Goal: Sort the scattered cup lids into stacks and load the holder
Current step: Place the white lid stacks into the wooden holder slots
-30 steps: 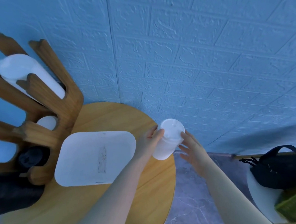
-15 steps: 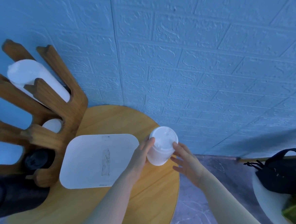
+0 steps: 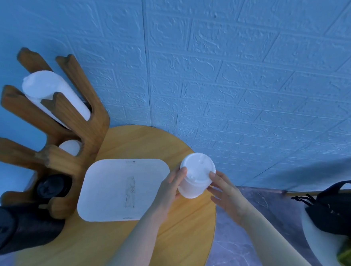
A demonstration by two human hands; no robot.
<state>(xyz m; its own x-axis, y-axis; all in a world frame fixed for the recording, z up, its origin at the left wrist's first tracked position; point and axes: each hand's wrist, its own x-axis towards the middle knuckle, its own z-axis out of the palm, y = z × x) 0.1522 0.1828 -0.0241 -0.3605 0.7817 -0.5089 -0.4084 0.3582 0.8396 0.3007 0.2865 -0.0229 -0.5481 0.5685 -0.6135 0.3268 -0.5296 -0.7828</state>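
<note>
While left hand [image 3: 169, 186] fingers grip the lid stack [image 3: 195, 175], right hand [image 3: 225, 193] fingers touch it.

Open wood on the round table [image 3: 140, 143] at 12 o'clock, between the white mat [image 3: 112, 190] and the blue wall [image 3: 236, 74]. More open wood at 6 o'clock, near the front edge. At 9 o'clock, blocked by the tall wooden holder [image 3: 82, 138], with white stacks [image 3: 55, 91] and black stacks [image 3: 8, 229] poking out. At 3 o'clock, past the table edge, open floor, then a black bag [image 3: 335, 210]. At 2 o'clock on the table, taken up by both hands around the white lid stack [image 3: 195, 175].
</note>
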